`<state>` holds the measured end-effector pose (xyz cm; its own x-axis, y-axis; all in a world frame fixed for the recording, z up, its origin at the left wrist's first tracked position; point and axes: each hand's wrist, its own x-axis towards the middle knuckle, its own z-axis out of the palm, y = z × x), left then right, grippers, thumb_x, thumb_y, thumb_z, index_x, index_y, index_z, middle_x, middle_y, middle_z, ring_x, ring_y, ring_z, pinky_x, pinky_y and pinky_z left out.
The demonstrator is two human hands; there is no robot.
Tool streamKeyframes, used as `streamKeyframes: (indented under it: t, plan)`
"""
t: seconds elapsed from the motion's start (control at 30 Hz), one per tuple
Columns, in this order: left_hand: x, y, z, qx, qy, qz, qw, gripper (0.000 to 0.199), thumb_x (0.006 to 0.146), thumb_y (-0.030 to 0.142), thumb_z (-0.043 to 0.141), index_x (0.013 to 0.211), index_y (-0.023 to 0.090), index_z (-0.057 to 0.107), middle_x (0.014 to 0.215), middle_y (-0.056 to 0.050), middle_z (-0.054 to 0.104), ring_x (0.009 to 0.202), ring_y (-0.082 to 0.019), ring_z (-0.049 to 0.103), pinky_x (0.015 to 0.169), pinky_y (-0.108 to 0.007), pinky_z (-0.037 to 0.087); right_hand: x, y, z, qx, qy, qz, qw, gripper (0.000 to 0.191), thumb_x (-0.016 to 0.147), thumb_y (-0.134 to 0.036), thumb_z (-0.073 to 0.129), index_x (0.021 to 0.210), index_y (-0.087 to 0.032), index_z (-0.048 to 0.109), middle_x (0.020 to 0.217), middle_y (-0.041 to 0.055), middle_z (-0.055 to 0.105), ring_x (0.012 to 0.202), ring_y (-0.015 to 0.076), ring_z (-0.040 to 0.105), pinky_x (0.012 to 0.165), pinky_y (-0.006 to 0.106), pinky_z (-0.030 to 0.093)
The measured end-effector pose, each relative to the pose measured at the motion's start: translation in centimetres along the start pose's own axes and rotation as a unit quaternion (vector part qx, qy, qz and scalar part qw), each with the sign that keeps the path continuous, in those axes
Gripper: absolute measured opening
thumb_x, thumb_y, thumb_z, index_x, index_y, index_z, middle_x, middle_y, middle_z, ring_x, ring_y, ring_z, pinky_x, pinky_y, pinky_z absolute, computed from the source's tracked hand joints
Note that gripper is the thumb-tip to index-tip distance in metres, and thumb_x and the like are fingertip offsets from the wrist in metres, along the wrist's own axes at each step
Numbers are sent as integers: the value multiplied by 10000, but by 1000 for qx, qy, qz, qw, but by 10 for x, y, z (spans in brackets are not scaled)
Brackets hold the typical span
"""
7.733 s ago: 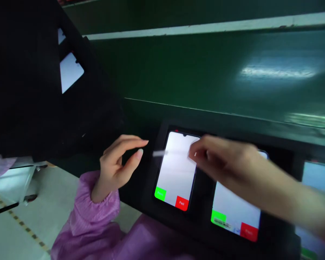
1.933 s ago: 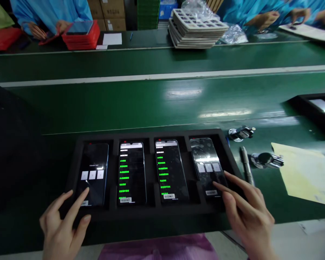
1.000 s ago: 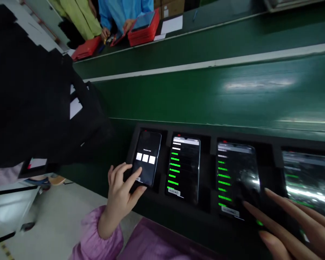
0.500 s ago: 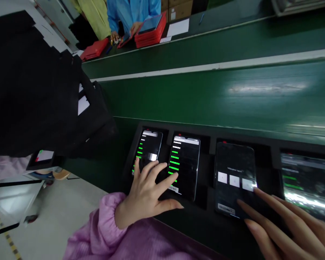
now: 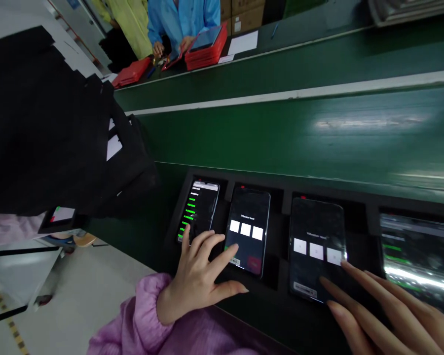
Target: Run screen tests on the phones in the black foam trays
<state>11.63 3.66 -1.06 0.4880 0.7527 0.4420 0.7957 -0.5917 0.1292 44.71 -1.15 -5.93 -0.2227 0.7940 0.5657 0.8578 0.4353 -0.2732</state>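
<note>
Several smartphones lie side by side in a black foam tray (image 5: 281, 190). The leftmost phone (image 5: 200, 209) shows a list with green bars, and my left hand (image 5: 198, 281) rests over its lower end, fingers spread and reaching the lower corner of the second phone (image 5: 247, 229). That phone and the third phone (image 5: 316, 241) both display "Vibrator test" with three white squares. My right hand (image 5: 392, 315) comes in from the lower right, fingertips at the third phone's lower right edge. Glare covers much of the fourth phone (image 5: 418, 251). Neither hand holds anything.
A green conveyor belt (image 5: 281, 133) with a white stripe runs behind the tray. A large black object (image 5: 59, 133) fills the left side. Beyond the belt, a person in a blue smock (image 5: 181, 19) handles a device above red trays (image 5: 207, 47). My pink sleeve (image 5: 133, 315) shows below.
The second phone's screen has changed from the green list to the vibrator test with three white squares. My left hand has shifted slightly down and away from the phones.
</note>
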Motion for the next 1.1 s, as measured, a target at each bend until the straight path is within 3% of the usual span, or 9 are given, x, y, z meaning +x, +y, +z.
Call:
streamKeyframes:
  t: [0.27,0.6,1.1]
  plan:
    - [-4,1,4,22,-48,-16,998,663,1119,735,395,1394,283,795,1442,-116,693,1446,-300,524,1434,-541,-7,20,-13,-12,-51,-16,-30,998,191,1133,-253,581,1215,-174,735,1368,195,715,1174,372,668,927,529,438]
    - [-14,-17,12,26,-51,51,997,498,1117,583,569,1415,244,781,1479,-153,643,1435,-351,511,1428,-610,-1,29,-29,-18,-54,-16,44,997,166,1149,-269,593,1184,-224,749,1346,96,754,1240,241,682,1026,439,499]
    - [-18,-16,14,24,-56,39,997,515,1112,603,570,1480,286,743,1480,-137,676,1451,-356,530,1425,-639,-8,34,-27,-23,-68,-37,35,996,209,1129,-269,591,1125,-243,799,1358,92,751,1220,250,691,1007,440,509]
